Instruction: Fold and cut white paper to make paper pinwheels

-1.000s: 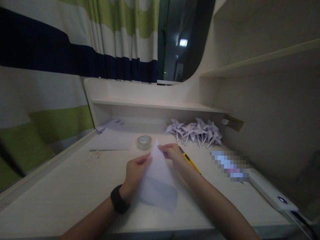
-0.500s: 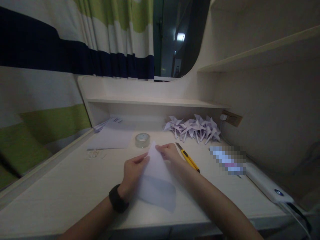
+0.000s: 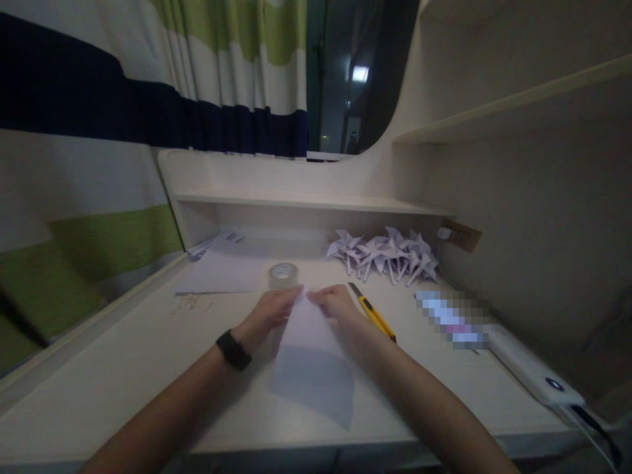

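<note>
A white sheet of paper (image 3: 312, 368) lies folded to a point at its far end, with its wide end toward me. My left hand (image 3: 270, 316), a black watch (image 3: 234, 349) on its wrist, pinches the left side of the tip. On the other side of the tip, my right hand (image 3: 336, 303) grips the paper between thumb and fingers. Just beyond my left fingers stands a roll of clear tape (image 3: 283, 274). A yellow box cutter (image 3: 374, 315) with its blade out lies right of my right hand.
Several white paper pinwheels (image 3: 382, 253) are heaped at the back right. A stack of white paper (image 3: 222, 266) lies at the back left, small scraps (image 3: 187, 303) before it. At right are a blurred-out phone-like object (image 3: 451, 319) and a white power strip (image 3: 536, 368).
My left hand has slid forward along the paper's edge up to the tip, close to my right fingers. The right hand has stayed nearly still.
</note>
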